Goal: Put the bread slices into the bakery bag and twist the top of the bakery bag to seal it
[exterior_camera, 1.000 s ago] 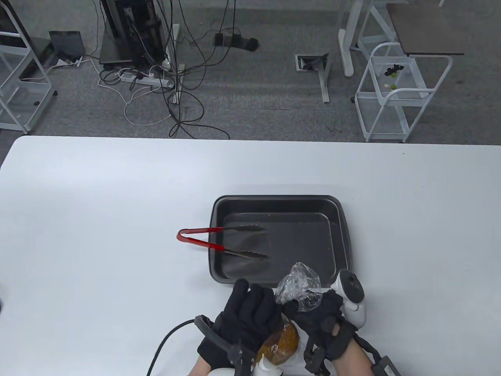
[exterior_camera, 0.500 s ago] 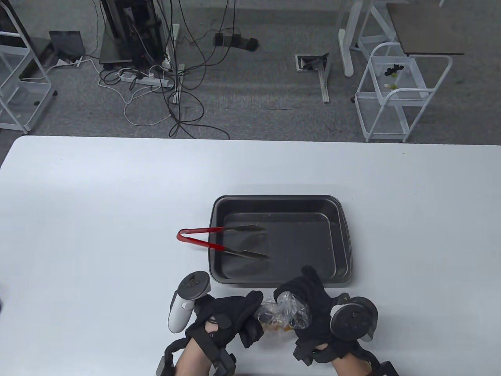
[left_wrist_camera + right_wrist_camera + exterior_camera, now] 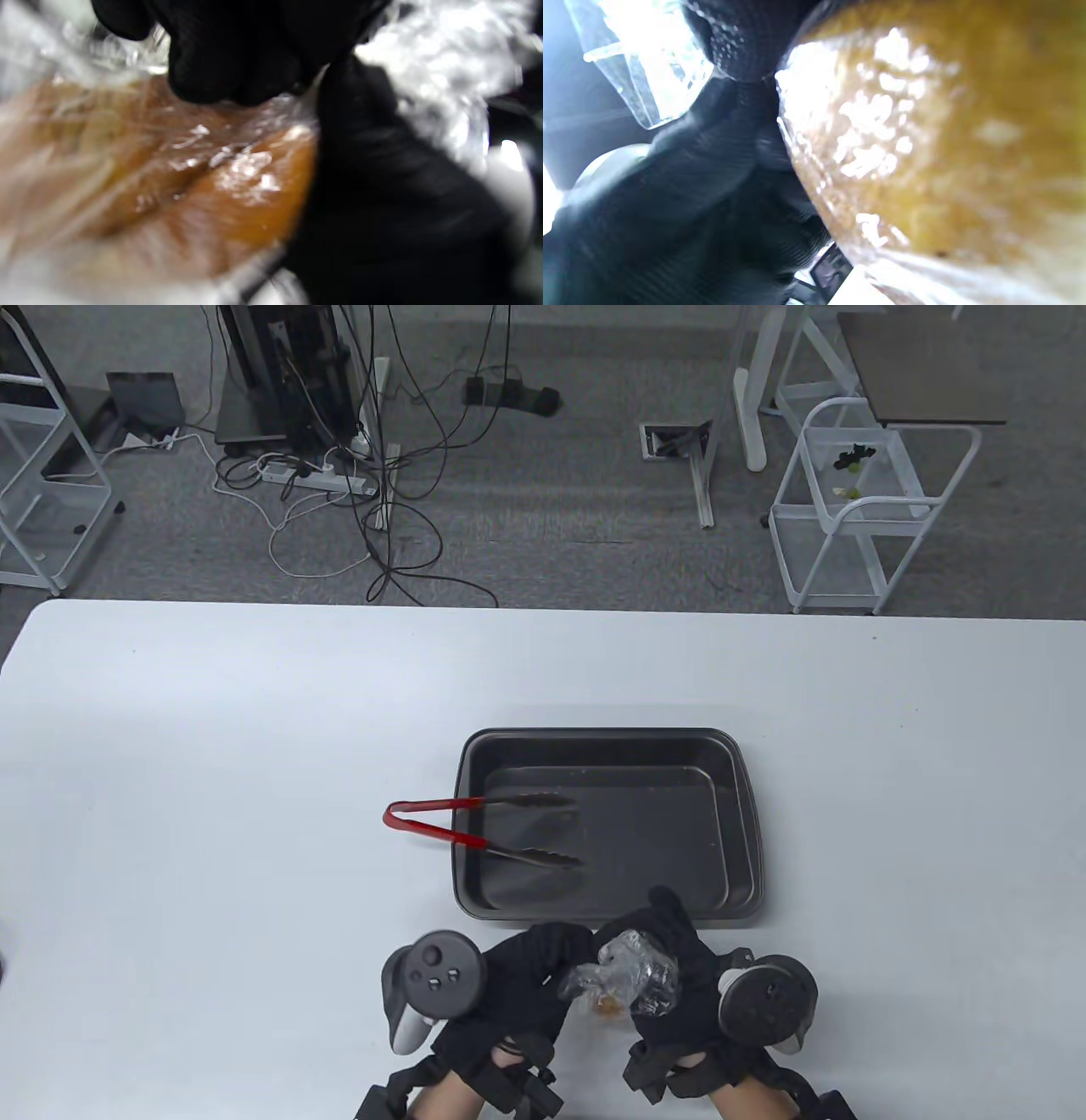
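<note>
Your bakery bag (image 3: 628,980) sits between your two hands near the front edge of the surface (image 3: 212,780), just in front of the baking tray (image 3: 738,814). It is clear crinkled plastic, and the bread slices (image 3: 178,182) are inside it: both wrist views show golden-brown crust pressed against the film, while from above only a small amber patch shows under the bunched top. Your left hand (image 3: 526,984) has its fingers curled round the bag's neck from the left, and your right hand (image 3: 679,976) is curled round the gathered plastic from the right, so both hold the bag. The dark tray holds the working ends of the red-handled tongs (image 3: 484,831), whose handles stick out over its left rim toward the left edge of the surface; the tray floor otherwise shows only faint crumbs or stains. Most of the bag's body is hidden under your gloves in the table view, and your wrists are cut off by the bottom of that view. The wrist views are blurred and very close, so you cannot count the slices from them, nor tell how tightly the neck is twisted.
</note>
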